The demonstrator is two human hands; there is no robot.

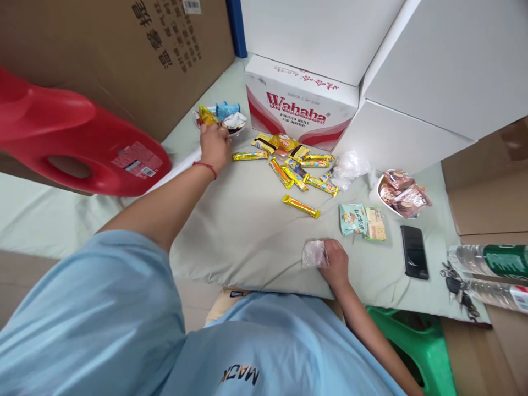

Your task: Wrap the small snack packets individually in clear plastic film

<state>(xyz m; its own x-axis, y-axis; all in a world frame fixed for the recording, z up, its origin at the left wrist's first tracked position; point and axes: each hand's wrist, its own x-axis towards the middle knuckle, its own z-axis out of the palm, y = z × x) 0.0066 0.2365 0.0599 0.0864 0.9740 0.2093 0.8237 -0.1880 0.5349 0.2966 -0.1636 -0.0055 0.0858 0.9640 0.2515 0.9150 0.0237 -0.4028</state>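
My left hand (216, 146), with a red string bracelet at the wrist, reaches over a small bowl (243, 127) of wrapped snacks. Its fingers are closed on a yellow snack packet (208, 114) at the bowl's near left side; the fingertips are partly hidden. Blue packets (227, 110) and a white packet (236, 121) lie beside it in the bowl. Close to my body, my right hand (336, 263) grips a crinkled clear plastic wrapper (314, 254) just above the cloth. Several yellow stick-shaped snacks (301, 206) lie loose between the hands.
Behind the snacks stands a Wahaha water carton (301, 110). A red jug (82, 143) is at left. To the right are crumpled clear plastic (350, 168), a white container (377, 195) of brown packets, green snack packets (352, 219), a phone (414, 252), keys (456, 286) and bottles (474, 258).
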